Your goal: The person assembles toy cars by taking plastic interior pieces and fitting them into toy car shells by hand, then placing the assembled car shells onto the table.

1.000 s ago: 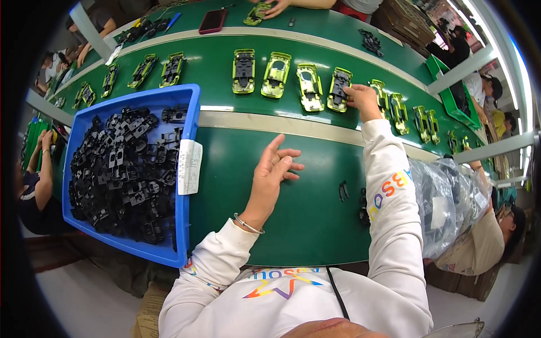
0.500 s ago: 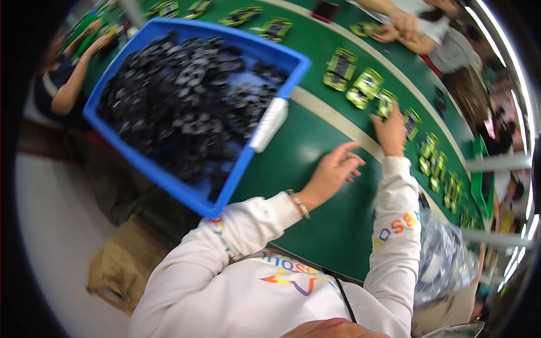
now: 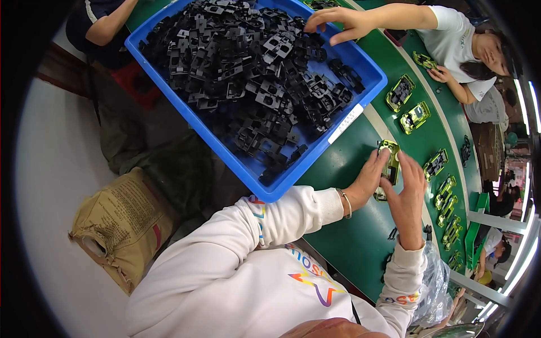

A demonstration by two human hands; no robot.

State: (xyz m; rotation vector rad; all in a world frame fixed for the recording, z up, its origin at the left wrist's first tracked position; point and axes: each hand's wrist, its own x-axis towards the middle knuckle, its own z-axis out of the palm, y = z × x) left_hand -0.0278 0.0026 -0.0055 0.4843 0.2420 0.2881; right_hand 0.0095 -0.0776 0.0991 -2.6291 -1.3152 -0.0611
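Between my two hands is a yellow-green toy car body [image 3: 391, 163], held above the green table. My left hand [image 3: 367, 179] grips its left side, fingers near the upper end. My right hand [image 3: 407, 194] wraps its right side, thumb toward the lower end. A large blue bin [image 3: 224, 160] heaped with black plastic car parts [image 3: 248, 73] stands to the left of my hands. Beyond my hands, more yellow-green car bodies [image 3: 415, 118] lie in a row along the table; one [image 3: 400, 93] has a black part on it.
A co-worker's arm [image 3: 389, 19] reaches over the bin's far right corner, and that person's other hand holds a car body [image 3: 424, 59]. Clear plastic bags [image 3: 433, 281] hang by my right forearm. A brown sack [image 3: 121, 225] sits at the lower left, and a green tray [image 3: 476, 231] at far right.
My right hand has brought a car body from the row toward me, and my left hand has closed on it too. A co-worker's arm has come over the bin. The view has shifted.
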